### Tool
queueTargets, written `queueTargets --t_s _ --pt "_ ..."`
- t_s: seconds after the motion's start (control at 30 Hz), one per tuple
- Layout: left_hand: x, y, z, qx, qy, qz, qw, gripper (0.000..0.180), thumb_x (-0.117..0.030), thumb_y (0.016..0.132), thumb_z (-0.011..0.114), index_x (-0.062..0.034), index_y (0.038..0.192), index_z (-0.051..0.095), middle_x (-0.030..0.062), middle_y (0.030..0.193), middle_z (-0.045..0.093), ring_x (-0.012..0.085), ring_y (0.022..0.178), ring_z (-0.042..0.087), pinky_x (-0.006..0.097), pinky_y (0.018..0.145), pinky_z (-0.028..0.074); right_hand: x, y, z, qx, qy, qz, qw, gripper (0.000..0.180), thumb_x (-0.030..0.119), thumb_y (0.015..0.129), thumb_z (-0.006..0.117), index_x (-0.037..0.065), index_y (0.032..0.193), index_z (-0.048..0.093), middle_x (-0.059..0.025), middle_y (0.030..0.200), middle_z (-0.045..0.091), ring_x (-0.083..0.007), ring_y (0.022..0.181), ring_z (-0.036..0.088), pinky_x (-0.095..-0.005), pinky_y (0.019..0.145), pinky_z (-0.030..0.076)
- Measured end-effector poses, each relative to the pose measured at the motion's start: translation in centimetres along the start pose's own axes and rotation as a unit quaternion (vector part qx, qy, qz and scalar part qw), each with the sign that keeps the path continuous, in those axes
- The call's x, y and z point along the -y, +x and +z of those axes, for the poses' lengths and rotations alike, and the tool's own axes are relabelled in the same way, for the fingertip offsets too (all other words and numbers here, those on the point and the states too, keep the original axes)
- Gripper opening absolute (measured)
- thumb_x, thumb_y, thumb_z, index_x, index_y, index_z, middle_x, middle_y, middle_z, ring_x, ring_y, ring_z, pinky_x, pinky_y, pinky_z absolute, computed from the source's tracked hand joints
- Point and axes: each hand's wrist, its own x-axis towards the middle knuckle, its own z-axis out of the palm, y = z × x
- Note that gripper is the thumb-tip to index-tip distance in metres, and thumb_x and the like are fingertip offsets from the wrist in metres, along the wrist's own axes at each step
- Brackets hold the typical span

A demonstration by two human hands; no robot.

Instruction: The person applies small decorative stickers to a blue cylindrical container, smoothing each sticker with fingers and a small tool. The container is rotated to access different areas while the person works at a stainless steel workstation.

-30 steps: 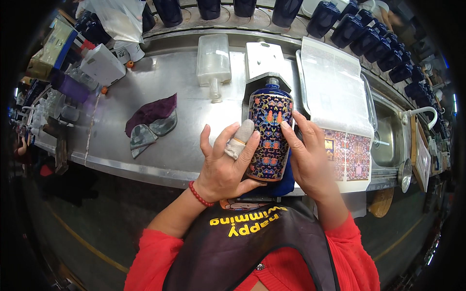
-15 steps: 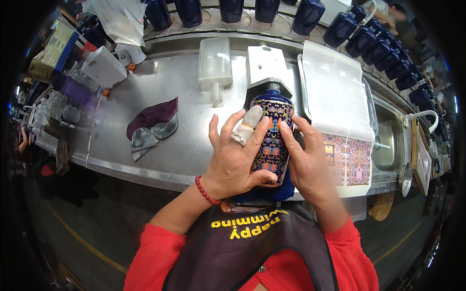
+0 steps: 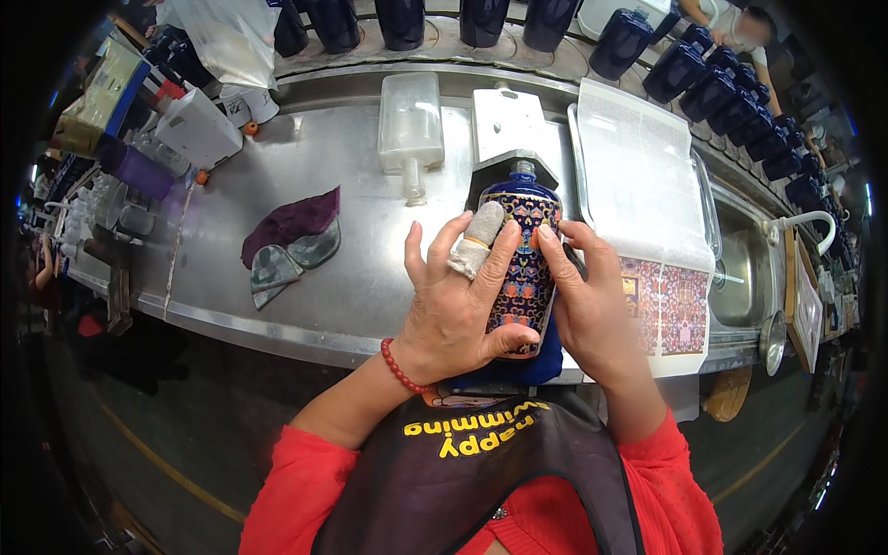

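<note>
A dark blue bottle [image 3: 523,296] with a colourful floral pattern lies tilted before me, its neck pointing away. My left hand [image 3: 453,301] holds its left side, with index finger and thumb pressed on the patterned face; the other fingers stick out. One of those fingers wears a grey cloth cover [image 3: 479,242] tied with a yellow band. At the right side, my right hand [image 3: 597,301] is closed around the bottle, its thumb on the front and some fingers hidden. Blue cloth [image 3: 552,356] shows under the bottle's base. A dark angled support [image 3: 518,162] stands behind the neck.
A clear bottle [image 3: 412,125] and a white block [image 3: 508,125] lie beyond. Left is a purple-and-green cloth [image 3: 294,236]; right are patterned sheets [image 3: 671,305] under white paper [image 3: 634,166] and a sink [image 3: 745,287]. Plain blue bottles [image 3: 402,23] line a conveyor; another person [image 3: 745,32] reaches there.
The bottles on the conveyor have moved left along the back. At the upper right, the other person's arm now reaches further out. My hands and the patterned bottle have shifted very slightly right.
</note>
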Motion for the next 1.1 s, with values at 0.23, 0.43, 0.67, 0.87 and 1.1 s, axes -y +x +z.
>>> queueTargets --t_s 0.23,0.43,0.67,0.87,1.1 --pt "-0.1 0.2 0.0 0.005 0.015 0.000 1.000 0.102 -0.083 0.093 0.037 -0.0017 0.154 0.047 0.0223 0.154 0.047 0.0415 0.144 0.032 0.065 0.120 0.006 -0.1 0.3 -0.3 0.016 -0.014 -0.014 1.000 0.063 -0.006 0.081 0.063 0.012 0.142 0.063 -0.0196 0.135 0.051 -0.0393 0.119 0.055 -0.0480 0.100 0.046" --pt "-0.1 0.2 0.4 -0.007 -0.011 -0.005 1.000 0.100 -0.081 0.092 0.042 -0.0036 0.157 0.043 0.0208 0.151 0.050 0.0400 0.144 0.030 0.069 0.117 0.008 -0.1 0.2 -0.3 0.024 -0.011 -0.006 1.000 0.064 -0.007 0.081 0.062 0.011 0.143 0.062 -0.0203 0.135 0.051 -0.0400 0.119 0.055 -0.0491 0.101 0.046" --pt "0.2 -0.2 0.5 0.010 -0.008 -0.003 1.000 0.104 -0.083 0.093 0.038 -0.0023 0.158 0.041 0.0240 0.159 0.041 0.0433 0.145 0.030 0.064 0.120 0.004 -0.1 0.0 -0.1 0.018 -0.019 -0.011 1.000 0.065 -0.009 0.080 0.060 0.008 0.143 0.060 -0.0217 0.137 0.051 -0.0410 0.120 0.055 -0.0492 0.101 0.046" --pt "0.0 -0.8 0.4 0.007 -0.034 -0.010 0.999 0.103 -0.083 0.093 0.038 -0.0023 0.158 0.041 0.0235 0.158 0.042 0.0432 0.145 0.031 0.063 0.121 0.005 0.1 -0.5 -0.2 0.024 -0.013 -0.001 1.000 0.066 -0.008 0.081 0.061 0.010 0.144 0.061 -0.0217 0.139 0.051 -0.0410 0.120 0.054 -0.0487 0.102 0.046" --pt "-0.3 -1.1 0.4 0.019 -0.006 0.001 1.000 0.105 -0.083 0.093 0.038 -0.0011 0.159 0.039 0.0224 0.159 0.043 0.0423 0.145 0.031 0.062 0.121 0.005 0.3 -1.1 0.1 0.022 -0.037 -0.013 0.999 0.066 -0.008 0.082 0.061 0.011 0.145 0.061 -0.0219 0.142 0.049 -0.0414 0.121 0.054 -0.0487 0.103 0.045"
